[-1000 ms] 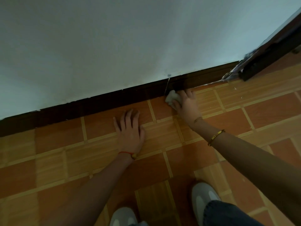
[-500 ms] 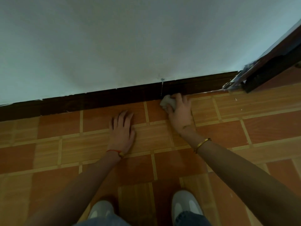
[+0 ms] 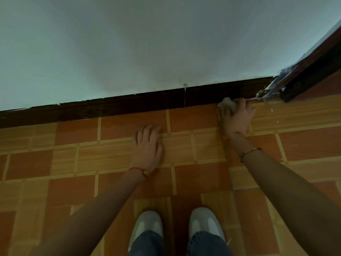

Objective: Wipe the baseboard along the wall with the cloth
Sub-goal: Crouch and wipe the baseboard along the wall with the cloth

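A dark brown baseboard [image 3: 129,106] runs along the foot of the pale wall, from the left edge to a door frame on the right. My right hand [image 3: 237,119] grips a small crumpled white cloth [image 3: 226,103] and holds it against the bottom of the baseboard, a little left of the door frame. Most of the cloth is hidden under my fingers. My left hand [image 3: 148,146] rests flat on the floor tiles, fingers straight, a tile's width short of the baseboard.
A dark wooden door frame [image 3: 310,71] with scuffed paint stands at the right end of the baseboard. Orange and tan floor tiles [image 3: 73,163] fill the foreground. My two white shoes [image 3: 203,224] stand near the bottom edge. A small nail [image 3: 185,85] sticks out above the baseboard.
My right hand has slid the cloth to the right along the baseboard, away from the nail and toward the door frame. My left hand has stayed flat on the tiles.
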